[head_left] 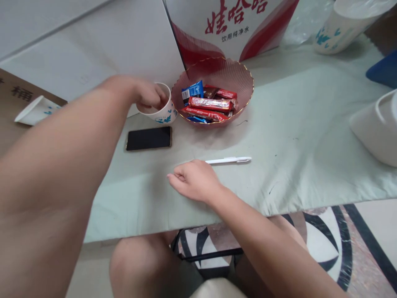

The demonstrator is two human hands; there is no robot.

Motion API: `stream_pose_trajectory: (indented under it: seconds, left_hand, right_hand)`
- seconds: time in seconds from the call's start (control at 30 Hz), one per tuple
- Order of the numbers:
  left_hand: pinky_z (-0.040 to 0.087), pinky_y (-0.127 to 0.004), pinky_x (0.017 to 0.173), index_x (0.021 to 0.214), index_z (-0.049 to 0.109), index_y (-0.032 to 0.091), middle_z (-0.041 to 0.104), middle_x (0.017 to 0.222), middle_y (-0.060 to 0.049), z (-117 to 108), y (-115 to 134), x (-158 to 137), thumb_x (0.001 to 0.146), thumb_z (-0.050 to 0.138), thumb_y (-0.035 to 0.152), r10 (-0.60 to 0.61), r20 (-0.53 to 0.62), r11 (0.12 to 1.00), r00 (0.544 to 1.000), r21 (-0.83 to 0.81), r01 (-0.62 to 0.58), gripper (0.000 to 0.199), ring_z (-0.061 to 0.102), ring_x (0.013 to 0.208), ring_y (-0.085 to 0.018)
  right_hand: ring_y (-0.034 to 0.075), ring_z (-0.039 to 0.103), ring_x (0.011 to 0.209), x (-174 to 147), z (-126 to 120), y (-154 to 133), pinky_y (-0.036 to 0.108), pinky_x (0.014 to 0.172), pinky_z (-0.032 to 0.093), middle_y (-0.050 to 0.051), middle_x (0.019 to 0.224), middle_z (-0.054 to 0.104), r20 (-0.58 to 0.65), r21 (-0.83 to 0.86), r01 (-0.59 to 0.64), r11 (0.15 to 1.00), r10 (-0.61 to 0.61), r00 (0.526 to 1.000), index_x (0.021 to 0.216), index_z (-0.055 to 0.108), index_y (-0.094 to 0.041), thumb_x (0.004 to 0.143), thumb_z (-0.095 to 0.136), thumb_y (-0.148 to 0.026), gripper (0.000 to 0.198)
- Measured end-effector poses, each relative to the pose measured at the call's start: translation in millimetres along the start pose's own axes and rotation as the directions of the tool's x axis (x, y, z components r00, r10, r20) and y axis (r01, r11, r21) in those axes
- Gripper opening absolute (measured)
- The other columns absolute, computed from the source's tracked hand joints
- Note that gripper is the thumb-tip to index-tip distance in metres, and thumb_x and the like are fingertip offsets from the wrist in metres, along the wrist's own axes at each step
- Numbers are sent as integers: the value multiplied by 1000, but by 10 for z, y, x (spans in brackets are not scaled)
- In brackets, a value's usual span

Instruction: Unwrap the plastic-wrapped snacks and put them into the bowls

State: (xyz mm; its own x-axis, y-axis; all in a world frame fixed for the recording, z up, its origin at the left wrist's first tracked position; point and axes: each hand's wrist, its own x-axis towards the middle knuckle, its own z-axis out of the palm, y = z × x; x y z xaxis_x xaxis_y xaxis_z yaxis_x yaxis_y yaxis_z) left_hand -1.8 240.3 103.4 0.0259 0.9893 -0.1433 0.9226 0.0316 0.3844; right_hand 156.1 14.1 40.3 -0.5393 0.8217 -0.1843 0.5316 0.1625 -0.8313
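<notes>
Pale green cloth (310,136) covers the table across the middle of the frame, with a white box marked in red (235,31) standing at its back edge, top centre. Patterned floor (328,244) shows at the lower right.

Left of centre, in the upper half, a paper cup (164,118) stands mouth up, just beside a pink ribbed bowl (246,89) of wrapped bars (209,103). The left hand (151,95) reaches into this cup from the left, fingers bent down past the rim — what they grip, if anything, I cannot tell. A dark-screened phone (149,138) lies just below the cup in the frame, its long side running roughly left to right.

Near the centre, the right hand (197,180) rests on the cloth, curled into a loose fist. A white pen (231,160) lies along its upper edge, long axis nearly level across the frame, its visible end pointing right; whether hand and pen touch is unclear. From this fist the cup lies up and to the left — the left hand is far nearer, already inside it.
</notes>
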Motion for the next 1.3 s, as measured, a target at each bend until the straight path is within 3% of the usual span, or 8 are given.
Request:
stream_pose_trajectory:
  seconds: [0.13,0.23,0.3,0.4,0.63,0.83,1.07,1.3]
  left_hand:
    - [40,-13,70,67,58,5,51,65,9,-68,-24,-554,70,32,-15,20,-242,994,970,-104,-46,33,53,61,2]
    - [28,-12,47,59,43,16,40,50,9,304,-191,-1339,57,37,-10,-88,-638,625,765,-634,-456,27,39,42,-2]
    - [21,-17,38,53,41,19,41,45,7,621,-332,-1884,52,44,1,-111,-540,369,834,-802,-470,18,31,36,-5]
    - [22,-20,40,48,46,18,41,43,4,880,-533,-2411,52,46,6,-94,-344,313,934,-901,-300,12,35,39,-7]
    - [20,-21,44,50,43,20,37,45,4,664,-1048,-2431,49,43,12,-369,-398,118,840,-916,-383,9,29,41,-7]
    - [17,-23,45,50,43,19,37,46,4,595,-1245,-2451,47,39,12,-415,-224,-165,882,-935,-315,9,28,44,-7]
    - [10,-24,45,54,39,19,32,46,6,205,-1577,-2529,40,37,9,-554,186,-672,812,-676,-304,17,21,38,-5]
    - [7,-23,45,56,37,17,30,46,5,114,-1696,-2579,37,37,9,-536,361,-789,763,-536,-300,21,20,37,-4]
  right_hand:
    - [13,21,57,8,23,14,32,59,15,-3,56,40,-54,10,-9,1000,10,998,59,37,-20,93,50,-39,41]
    - [13,21,57,23,90,-14,31,59,16,-3,56,37,-54,-4,-17,1000,17,998,58,36,-20,92,50,-39,42]
    - [12,21,57,27,165,-33,30,59,17,-3,56,35,-51,-24,-5,1000,4,999,57,35,-20,92,50,-38,42]
    - [12,23,56,3,328,-42,29,58,18,-3,54,33,-63,-85,-13,996,8,998,57,32,-20,90,50,-38,42]
    - [11,30,48,-138,706,-26,29,53,21,-2,47,32,-186,-339,78,938,-148,971,54,27,-22,90,45,-40,44]
    - [11,38,42,-44,828,-209,25,44,29,-4,46,39,-240,-211,76,975,-127,962,57,43,-23,93,51,-42,40]
    - [16,56,61,1200,1141,-929,30,58,46,1,71,59,-155,-200,267,943,-300,941,82,57,-23,85,60,-33,10]
    - [33,55,120,3009,1590,-1523,49,97,48,15,126,62,15,-591,389,707,-473,881,121,58,-23,82,67,-36,42]
